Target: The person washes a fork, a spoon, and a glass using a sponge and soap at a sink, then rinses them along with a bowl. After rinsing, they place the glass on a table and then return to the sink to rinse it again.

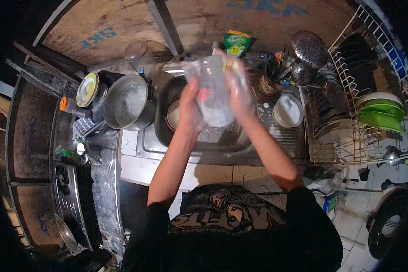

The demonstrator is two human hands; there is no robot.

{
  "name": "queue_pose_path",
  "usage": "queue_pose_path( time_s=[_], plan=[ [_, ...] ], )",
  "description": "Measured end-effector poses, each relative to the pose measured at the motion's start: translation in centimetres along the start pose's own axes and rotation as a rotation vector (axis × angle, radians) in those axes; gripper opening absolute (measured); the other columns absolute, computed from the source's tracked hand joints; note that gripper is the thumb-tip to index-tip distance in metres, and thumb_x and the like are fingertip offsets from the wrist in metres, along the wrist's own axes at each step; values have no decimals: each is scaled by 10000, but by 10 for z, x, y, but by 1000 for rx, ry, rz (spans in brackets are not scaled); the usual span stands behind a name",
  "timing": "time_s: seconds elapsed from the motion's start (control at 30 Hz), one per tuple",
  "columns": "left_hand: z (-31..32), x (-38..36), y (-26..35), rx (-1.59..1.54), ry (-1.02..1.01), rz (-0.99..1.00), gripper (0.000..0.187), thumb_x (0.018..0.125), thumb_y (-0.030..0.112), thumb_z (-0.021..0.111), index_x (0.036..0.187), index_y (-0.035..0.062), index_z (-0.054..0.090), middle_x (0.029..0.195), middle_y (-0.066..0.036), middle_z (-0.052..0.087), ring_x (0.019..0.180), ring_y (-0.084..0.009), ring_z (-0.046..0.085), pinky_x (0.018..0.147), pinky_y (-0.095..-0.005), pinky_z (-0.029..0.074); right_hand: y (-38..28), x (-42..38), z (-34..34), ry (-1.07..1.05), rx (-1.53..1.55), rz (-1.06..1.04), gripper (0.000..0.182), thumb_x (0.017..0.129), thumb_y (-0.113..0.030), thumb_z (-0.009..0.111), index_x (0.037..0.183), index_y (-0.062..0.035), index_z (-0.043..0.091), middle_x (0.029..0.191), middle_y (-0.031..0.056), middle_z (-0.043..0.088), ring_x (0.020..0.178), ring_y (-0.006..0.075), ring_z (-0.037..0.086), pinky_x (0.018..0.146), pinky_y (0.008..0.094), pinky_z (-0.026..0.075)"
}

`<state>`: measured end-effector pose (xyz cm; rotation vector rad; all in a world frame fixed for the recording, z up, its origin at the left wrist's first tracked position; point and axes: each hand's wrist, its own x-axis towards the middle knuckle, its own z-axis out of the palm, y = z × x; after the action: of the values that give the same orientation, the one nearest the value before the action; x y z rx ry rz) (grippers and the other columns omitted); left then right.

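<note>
A clear plastic jug with a small red mark is held over the steel sink. My left hand grips its left side, fingers wrapped around the wall. Pressed against the jug's right side is my right hand, wet and soapy; something yellow shows at its fingertips, too blurred to name. A round bowl lies in the sink below the jug.
A large steel pot stands left of the sink, with a yellow-rimmed lid and an orange-capped bottle beside it. A white bowl sits on the drainboard. A dish rack holds dark plates and green plates. A green detergent pouch leans at the back.
</note>
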<state>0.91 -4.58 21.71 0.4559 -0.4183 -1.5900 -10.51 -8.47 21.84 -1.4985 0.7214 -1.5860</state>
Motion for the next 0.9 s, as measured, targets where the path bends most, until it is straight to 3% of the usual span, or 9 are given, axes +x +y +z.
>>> queue_pose_path(
  time_s=[0.07,0.1,0.13,0.2,0.5,0.57,0.67,0.73,0.9],
  plan=[
    [-9,2,18,228,-10,193,493,915,408,510,1170,-14,520,994,-115,635,830,-214,637,759,-347,522,-3,-43,11,23,-225,268,338,948,-263,445,1197,-46,515,1116,89,584,1013,188,556,907,316,434],
    [-20,11,24,267,-44,229,454,896,365,559,1129,-25,535,935,-99,639,775,-186,640,705,-315,529,-10,-53,29,265,475,647,380,968,-305,415,1213,-22,480,1089,90,577,985,204,575,881,355,472],
    [-27,20,21,267,-40,225,454,896,365,559,1129,-25,535,935,-99,639,775,-186,640,705,-315,529,-7,-55,28,268,475,651,380,968,-305,415,1213,-22,480,1089,90,577,985,204,575,881,355,472],
    [-35,30,14,620,148,396,373,867,267,625,1104,-10,545,908,-89,630,772,-171,635,672,-303,532,4,-60,23,432,791,1082,352,976,-271,382,1225,-36,464,1180,119,548,1087,259,549,913,408,478],
    [-18,17,-2,998,22,690,686,747,72,702,1319,21,325,1168,-137,496,916,-185,581,664,-290,561,42,-64,7,384,955,1055,269,946,-221,409,1094,-18,505,1034,122,597,949,242,608,840,390,513],
    [-13,10,-10,1070,-5,792,823,624,84,751,1318,-6,317,1167,-150,506,1069,-227,506,945,-330,394,65,-73,1,389,1065,966,251,931,-200,433,1069,-9,519,1004,117,607,929,237,614,827,392,515],
    [-23,15,2,1131,114,773,867,631,98,752,1348,-11,277,1173,-157,502,1071,-229,503,953,-340,391,62,-82,3,218,1205,1040,214,913,-161,442,1023,-3,537,951,102,616,884,224,623,797,392,521],
    [-31,12,0,1033,109,708,865,635,107,756,1347,-10,278,1174,-160,501,1075,-230,500,947,-337,395,37,-86,11,374,886,1145,277,910,-205,470,1109,-21,525,938,110,631,832,215,634,655,343,536],
    [-106,2,0,1003,291,662,677,747,51,700,1310,3,326,1113,-129,528,935,-186,557,788,-300,479,22,-107,-31,268,915,1074,313,911,-213,475,1128,9,514,1009,142,619,900,242,630,739,373,543]
  ],
)
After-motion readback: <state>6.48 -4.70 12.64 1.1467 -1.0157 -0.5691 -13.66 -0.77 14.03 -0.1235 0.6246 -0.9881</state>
